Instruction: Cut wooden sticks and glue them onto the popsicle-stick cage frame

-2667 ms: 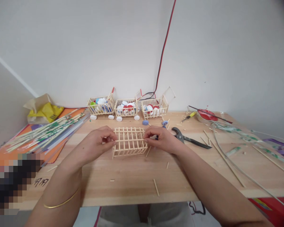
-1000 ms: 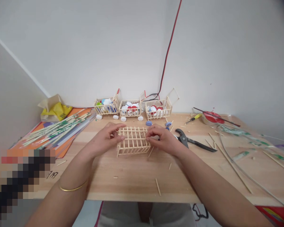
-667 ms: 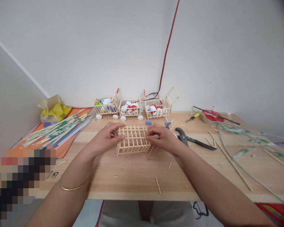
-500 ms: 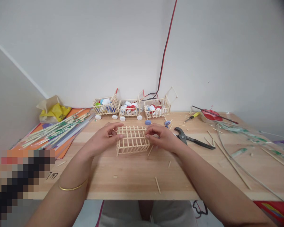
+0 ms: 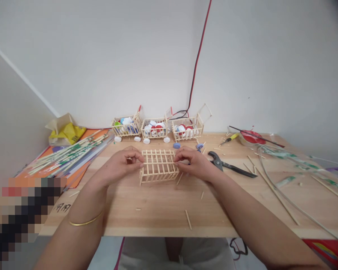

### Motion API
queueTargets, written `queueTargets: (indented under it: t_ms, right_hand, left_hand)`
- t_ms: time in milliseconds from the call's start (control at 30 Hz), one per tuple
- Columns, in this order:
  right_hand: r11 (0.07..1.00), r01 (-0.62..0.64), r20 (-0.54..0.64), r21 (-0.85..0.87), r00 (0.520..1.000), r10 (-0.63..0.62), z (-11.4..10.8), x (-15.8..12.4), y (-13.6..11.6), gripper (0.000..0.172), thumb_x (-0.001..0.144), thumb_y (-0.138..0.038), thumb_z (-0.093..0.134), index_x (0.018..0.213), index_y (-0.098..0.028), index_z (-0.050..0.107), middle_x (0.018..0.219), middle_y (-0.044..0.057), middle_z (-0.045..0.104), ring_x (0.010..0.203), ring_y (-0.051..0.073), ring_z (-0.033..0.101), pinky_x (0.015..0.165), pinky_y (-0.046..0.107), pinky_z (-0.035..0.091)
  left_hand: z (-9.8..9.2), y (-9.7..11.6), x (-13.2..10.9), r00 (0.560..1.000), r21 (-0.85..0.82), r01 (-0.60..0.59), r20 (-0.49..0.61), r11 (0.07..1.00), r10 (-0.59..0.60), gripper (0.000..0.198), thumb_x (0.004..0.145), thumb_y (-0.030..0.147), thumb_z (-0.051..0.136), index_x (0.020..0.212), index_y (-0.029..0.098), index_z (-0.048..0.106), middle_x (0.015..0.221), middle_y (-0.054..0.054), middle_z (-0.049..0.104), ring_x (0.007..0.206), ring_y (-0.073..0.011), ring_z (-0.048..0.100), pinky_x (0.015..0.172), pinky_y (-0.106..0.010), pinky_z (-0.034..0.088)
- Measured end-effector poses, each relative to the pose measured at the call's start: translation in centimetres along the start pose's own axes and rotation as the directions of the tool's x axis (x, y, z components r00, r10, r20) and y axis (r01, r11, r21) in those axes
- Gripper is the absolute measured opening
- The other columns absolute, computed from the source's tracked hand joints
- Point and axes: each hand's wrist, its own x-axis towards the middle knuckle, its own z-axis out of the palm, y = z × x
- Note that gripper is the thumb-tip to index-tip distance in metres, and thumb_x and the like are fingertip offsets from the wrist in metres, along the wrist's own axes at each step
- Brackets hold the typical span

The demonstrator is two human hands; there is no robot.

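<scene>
Boxy lattice frame of thin pale wooden sticks (image 5: 159,163), evenly spaced slats, sits mid-surface (image 5: 157,224) on smooth, streaky wood grain; left hand's (image 5: 126,162) grip pinches its left end between thumb and fingertips, right hand (image 5: 189,162) likewise at the right end. Open room toward the straight front edge, broken by short pale wooden offcuts (image 5: 188,219). Tighter elsewhere: three slatted wooden-stick carts (image 5: 154,129) of round coloured caps (image 5: 127,121) behind, dark hook-nosed metal pliers (image 5: 236,169) just beyond the right hand.
</scene>
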Motion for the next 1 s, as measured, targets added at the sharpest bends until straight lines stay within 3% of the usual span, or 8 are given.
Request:
queueTargets:
  t_ms: [533, 800, 1000]
  right_hand:
    - [1.0, -0.014, 0.037, 0.016, 0.999, 0.013, 0.19, -0.06, -0.13, 0.005, 0.081, -0.019, 0.062, 0.077, -0.018, 0.065, 0.085, 0.005, 0.063, 0.085, 0.018, 0.058, 0.081, 0.033, 0.046]
    - [0.99, -0.101, 0.079, 0.094, 0.992, 0.094, -0.31, 0.02, -0.5, 0.008, 0.083, -0.024, 0.059, 0.08, -0.018, 0.064, 0.087, 0.004, 0.065, 0.082, 0.015, 0.059, 0.078, 0.03, 0.047]
    - [0.997, -0.051, 0.072, 0.063, 0.996, 0.047, -0.42, 0.04, -0.28, 0.007, 0.082, -0.023, 0.061, 0.079, -0.018, 0.064, 0.088, 0.004, 0.063, 0.088, 0.016, 0.058, 0.081, 0.029, 0.047]
  left_hand:
    - [0.28, 0.58, -0.23, 0.999, -0.062, 0.039, 0.035, 0.997, -0.037, 0.02, 0.079, 0.036, 0.059, 0.081, 0.016, 0.061, 0.082, -0.002, 0.062, 0.076, -0.0155, 0.055, 0.071, -0.028, 0.044]
    - [0.05, 0.13, -0.2, 0.998, -0.047, 0.058, 0.035, 0.997, -0.056, 0.023, 0.078, 0.039, 0.06, 0.08, 0.017, 0.06, 0.079, -0.001, 0.06, 0.072, -0.0145, 0.053, 0.068, -0.027, 0.042]
    - [-0.06, -0.35, -0.11, 0.999, 0.021, 0.027, 0.033, 0.999, -0.027, 0.024, 0.081, 0.041, 0.057, 0.081, 0.017, 0.061, 0.08, -0.001, 0.062, 0.074, -0.0146, 0.054, 0.069, -0.027, 0.043]
